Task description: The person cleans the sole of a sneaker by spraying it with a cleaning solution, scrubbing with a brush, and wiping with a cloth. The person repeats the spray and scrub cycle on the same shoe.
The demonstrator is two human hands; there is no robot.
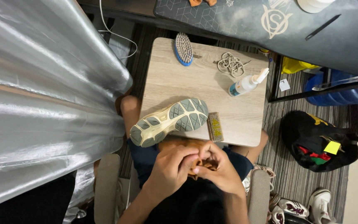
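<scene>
Both your hands — left hand (171, 169) and right hand (220, 166) — are clenched around a bunched orange-brown cloth (199, 166) over your lap, just off the surface's (179, 85) near edge. It looks soft, light, easily crumpled — hold it by its gathered folds.

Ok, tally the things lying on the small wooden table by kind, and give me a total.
Shoe, sole up: 1
Brushes, one blue-backed and one small at the table's near edge: 2
Spray bottle, lying on its side: 1
Bundle of laces: 1
Total: 5
</scene>
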